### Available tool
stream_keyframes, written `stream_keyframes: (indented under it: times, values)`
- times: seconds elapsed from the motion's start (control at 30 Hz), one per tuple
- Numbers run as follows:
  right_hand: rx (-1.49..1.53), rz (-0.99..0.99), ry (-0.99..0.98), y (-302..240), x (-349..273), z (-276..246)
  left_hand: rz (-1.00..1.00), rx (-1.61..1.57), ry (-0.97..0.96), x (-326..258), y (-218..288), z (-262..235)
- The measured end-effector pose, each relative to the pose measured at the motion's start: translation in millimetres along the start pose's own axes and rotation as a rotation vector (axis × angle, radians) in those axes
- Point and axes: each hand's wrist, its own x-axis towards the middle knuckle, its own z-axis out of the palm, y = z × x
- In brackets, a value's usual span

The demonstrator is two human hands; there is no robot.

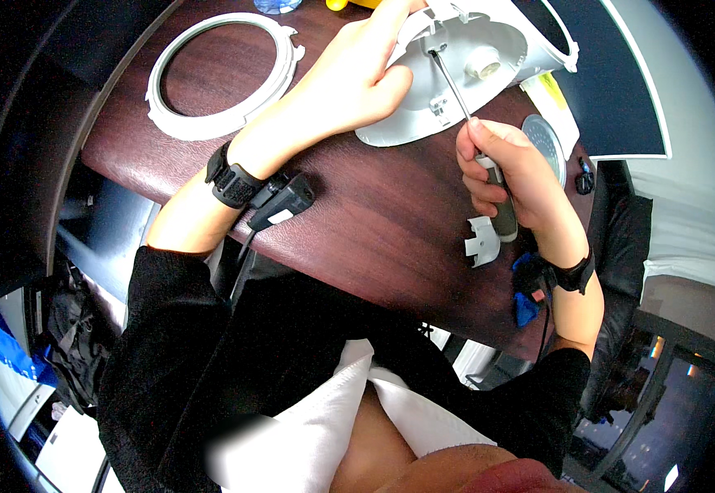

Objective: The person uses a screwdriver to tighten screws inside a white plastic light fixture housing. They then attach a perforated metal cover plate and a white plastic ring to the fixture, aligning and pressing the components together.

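A white plastic housing (pixel 415 115), with a hollow inside and a short round post, lies tilted at the far side of the table. My left hand (pixel 365 70) grips its left edge; the fingertips are partly hidden near the top of the picture. In my right hand (pixel 513 164) is a screwdriver (pixel 454 85), its grey handle wrapped by my fingers. The shaft slants up and left into the housing, with its tip at a small recess in the inner wall. A small white plastic piece (pixel 482 242) lies just below the screwdriver handle.
A white plastic ring (pixel 209 127) lies at the far left of the dark wooden table (pixel 374 230). Right of the housing are a round perforated disc (pixel 544 148) and a yellow-white packet (pixel 554 107). Black corded devices (pixel 285 201) sit by my left wrist. A dark panel stands behind.
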Motion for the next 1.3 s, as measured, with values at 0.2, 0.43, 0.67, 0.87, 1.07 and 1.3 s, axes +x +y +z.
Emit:
stream_keyframes:
  times: [0.2, 0.43, 0.67, 0.87, 1.07, 1.3]
  values:
    - [-0.182, -0.067, 0.088, 3, 0, 2, -0.021, 0.008, 0.004, 0, 3, 1]
    - [-1.025, -0.651, 0.410, 12, -1, 0, 0.049, 0.009, 0.047, 0, 0, 5]
    - [-1.524, -0.701, 0.650, -2, -5, 5, 0.005, 0.024, 0.042, -1, 3, 4]
    - [-1.628, -0.633, 0.680, -11, -11, 10, 0.046, 0.003, 0.030, -1, -1, 4]
    - [-1.401, -0.648, 0.528, -11, -4, -2, -0.020, 0.031, -0.002, -2, 5, 0]
    - [-0.211, -0.034, 0.066, -4, 1, 0, -0.024, 0.034, 0.013, -2, 5, 1]
